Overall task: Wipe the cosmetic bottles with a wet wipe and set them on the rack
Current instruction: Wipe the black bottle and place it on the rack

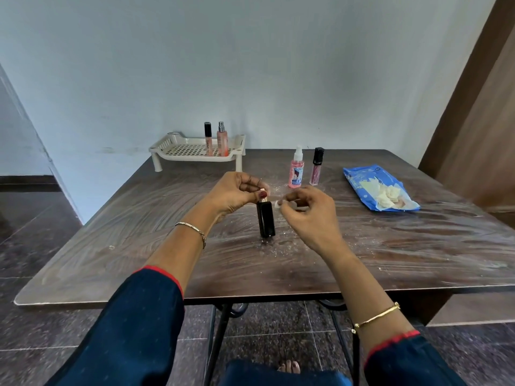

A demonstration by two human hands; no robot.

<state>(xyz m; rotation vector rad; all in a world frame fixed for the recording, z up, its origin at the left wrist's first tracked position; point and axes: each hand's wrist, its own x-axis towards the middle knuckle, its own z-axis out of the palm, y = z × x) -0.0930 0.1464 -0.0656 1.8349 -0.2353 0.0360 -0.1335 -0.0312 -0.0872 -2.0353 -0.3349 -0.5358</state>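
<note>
The black bottle [266, 221] is stood upright on the table [125, 232], near the middle of the top. Its gold-toned neck is pinched between the thumb and curled fingers of the left hand [235, 195], which is held over the bottle from the left. The right hand [309, 211] is held just beside the bottle's shoulder on the right. Its fingers are curled, and a small white wipe [278, 204] is pinched at the fingertips, close to the neck. Whether the wipe touches the bottle cannot be told.

The rack [181, 149] is placed at the far edge of the table, against the wall and left of centre. Two items are stood upright at its right end, side by side: a black-capped gloss tube [208, 139] and a peach mist bottle [222, 140]. The rest of the perforated shelf is seen to their left. In this view the left hand is positioned between the black bottle and the rack.

Beyond the right hand, a pink spray bottle [296, 171] and a mauve gloss tube [316, 168] are stood upright on the table, just beside each other and well apart from the rack. A blue wipe packet [362, 182] is laid flat further right, with crumpled white wipes exposed at its open end. Fine white specks are scattered on the table surface around the black bottle.
</note>
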